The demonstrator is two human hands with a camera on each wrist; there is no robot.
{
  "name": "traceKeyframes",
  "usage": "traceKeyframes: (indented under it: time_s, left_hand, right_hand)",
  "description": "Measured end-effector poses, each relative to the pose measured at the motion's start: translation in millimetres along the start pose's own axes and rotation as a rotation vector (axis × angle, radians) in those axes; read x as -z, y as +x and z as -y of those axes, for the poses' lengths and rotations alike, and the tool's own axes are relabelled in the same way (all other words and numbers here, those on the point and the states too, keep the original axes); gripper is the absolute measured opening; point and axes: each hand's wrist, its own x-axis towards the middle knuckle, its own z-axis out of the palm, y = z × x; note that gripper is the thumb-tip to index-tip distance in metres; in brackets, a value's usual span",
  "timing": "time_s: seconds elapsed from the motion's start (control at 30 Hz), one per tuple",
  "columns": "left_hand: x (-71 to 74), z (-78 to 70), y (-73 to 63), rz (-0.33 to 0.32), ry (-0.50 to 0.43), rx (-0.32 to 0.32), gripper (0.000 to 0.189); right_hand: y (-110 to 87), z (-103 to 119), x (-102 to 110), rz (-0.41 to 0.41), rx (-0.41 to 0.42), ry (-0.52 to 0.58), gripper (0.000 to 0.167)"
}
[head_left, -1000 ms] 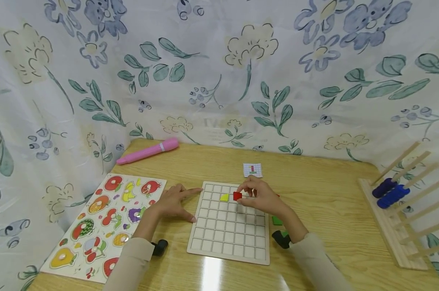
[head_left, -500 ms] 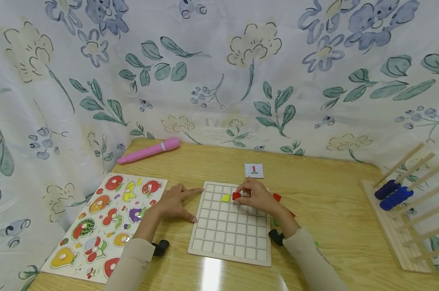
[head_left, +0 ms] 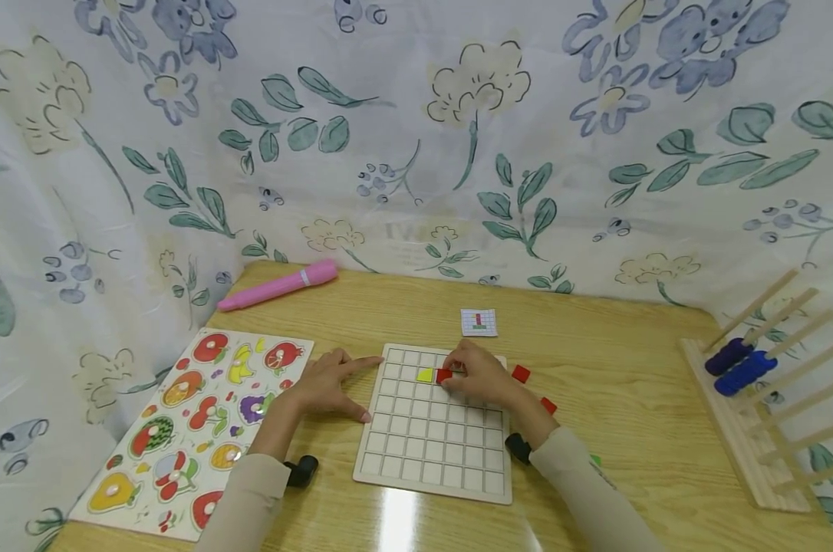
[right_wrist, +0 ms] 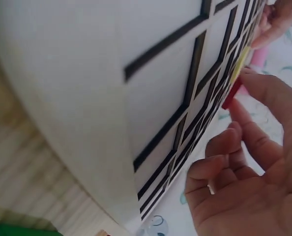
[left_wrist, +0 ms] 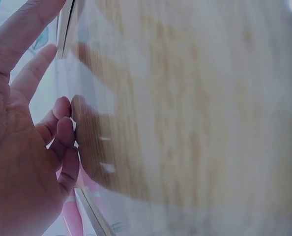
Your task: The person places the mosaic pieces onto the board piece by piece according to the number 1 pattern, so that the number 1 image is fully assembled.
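Note:
A white grid board [head_left: 416, 460] lies flat on the table. On one of its upper cells sits a yellow tile [head_left: 425, 374] with a curved side. Just right of it, my right hand [head_left: 479, 376] pinches a red square tile [head_left: 443, 376] between thumb and index finger, down at the grid. In the right wrist view the red tile [right_wrist: 231, 94] is tilted, close beside the yellow one [right_wrist: 240, 65]. My left hand [head_left: 327, 387] spreads thumb and index finger against the board's left edge. Its other fingers [left_wrist: 63, 129] bend down to the tabletop in the left wrist view.
Loose red tiles [head_left: 521, 373] lie right of the board, partly behind my forearm, with a green piece [right_wrist: 23, 230] nearby. Behind stands a small pattern card [head_left: 479, 323]. A fruit puzzle [head_left: 182, 429] and pink pen [head_left: 278, 286] are left; a peg rack [head_left: 748, 437] is right.
My right hand has moved slightly left and brought the red tile down beside the yellow one. The loose red tiles now show more beyond the forearm. My left hand stays at the board's edge.

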Motion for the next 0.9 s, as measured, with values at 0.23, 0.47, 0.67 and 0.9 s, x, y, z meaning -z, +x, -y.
traceKeyframes:
  time_s: [0.23,0.47,0.67,0.9]
  left_hand:
    - [-0.4,0.9,-0.2,-0.007,0.005,-0.002,0.100]
    - [-0.3,0.6,-0.5,-0.013,-0.001,-0.004,0.101]
    - [-0.4,-0.7,-0.6,-0.007,0.006,-0.003,0.101]
    - [-0.7,-0.3,0.2,-0.009,0.013,0.004,0.101]
  right_hand:
    - [0.4,3.1,-4.2,-0.036,-0.033,-0.111,0.016]
    - [1.2,7.8,-3.9,-0.059,-0.010,-0.200,0.020]
    - [-0.8,9.8,-1.0,-0.092,-0.034,-0.173,0.027]
    - [-14.0,11.1,22.2,-0.169,0.033,0.037,0.033]
